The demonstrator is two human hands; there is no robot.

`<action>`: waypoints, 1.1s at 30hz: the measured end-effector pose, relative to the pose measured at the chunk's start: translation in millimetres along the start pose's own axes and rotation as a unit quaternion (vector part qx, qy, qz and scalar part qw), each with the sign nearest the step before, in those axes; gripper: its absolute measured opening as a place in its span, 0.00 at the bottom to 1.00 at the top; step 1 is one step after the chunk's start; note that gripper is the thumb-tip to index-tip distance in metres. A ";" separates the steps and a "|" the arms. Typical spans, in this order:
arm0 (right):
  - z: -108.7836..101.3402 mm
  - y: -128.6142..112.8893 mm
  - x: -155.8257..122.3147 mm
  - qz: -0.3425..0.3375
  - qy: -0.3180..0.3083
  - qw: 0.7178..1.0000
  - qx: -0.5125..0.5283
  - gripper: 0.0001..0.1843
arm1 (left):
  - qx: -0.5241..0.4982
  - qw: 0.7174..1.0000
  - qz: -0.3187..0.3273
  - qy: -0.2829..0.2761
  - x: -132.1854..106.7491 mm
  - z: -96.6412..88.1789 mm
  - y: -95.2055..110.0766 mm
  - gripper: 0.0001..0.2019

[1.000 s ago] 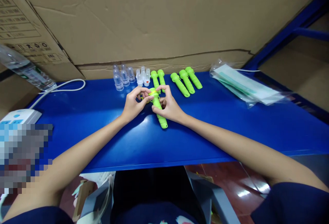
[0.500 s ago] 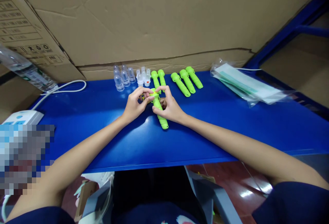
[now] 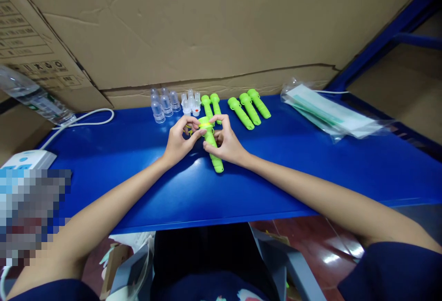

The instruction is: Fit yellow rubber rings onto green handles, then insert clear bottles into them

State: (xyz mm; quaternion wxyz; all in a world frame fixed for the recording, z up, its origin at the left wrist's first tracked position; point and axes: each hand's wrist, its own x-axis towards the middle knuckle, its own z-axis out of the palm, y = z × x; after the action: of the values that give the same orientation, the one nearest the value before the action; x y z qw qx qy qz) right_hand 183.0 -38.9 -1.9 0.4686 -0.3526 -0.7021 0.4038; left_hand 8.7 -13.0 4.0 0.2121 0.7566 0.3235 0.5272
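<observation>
A bright green plastic tube [image 3: 213, 151] lies slanted on the blue table [image 3: 138, 167], its wide head end pointing away from me. My right hand [image 3: 226, 143] grips its body, with the forefinger curled over the head. My left hand [image 3: 179, 140] pinches at that same head end from the left, fingers closed on it. A small yellowish bit shows between the fingertips, too small to name.
Behind my hands stand several clear plastic caps [image 3: 165, 104], two green tubes [image 3: 211, 104] and three more green tubes [image 3: 249, 107]. A plastic bag with papers [image 3: 328, 114] lies at right. A white power strip [image 3: 26, 159] and cable sit at left. Cardboard [image 3: 207, 29] walls the back.
</observation>
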 end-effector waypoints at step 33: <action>-0.5 14.4 -1.6 -0.011 -0.007 0.999 0.035 0.33 | -0.020 0.999 -0.024 0.036 2.3 -1.3 -10.4 0.11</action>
State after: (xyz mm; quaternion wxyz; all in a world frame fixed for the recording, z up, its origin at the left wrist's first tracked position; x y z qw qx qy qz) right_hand 185.6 -34.1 -15.4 0.4799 -0.3258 -0.6947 0.4253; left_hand 5.2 -4.1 -1.0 0.2278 0.7247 0.3383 0.5554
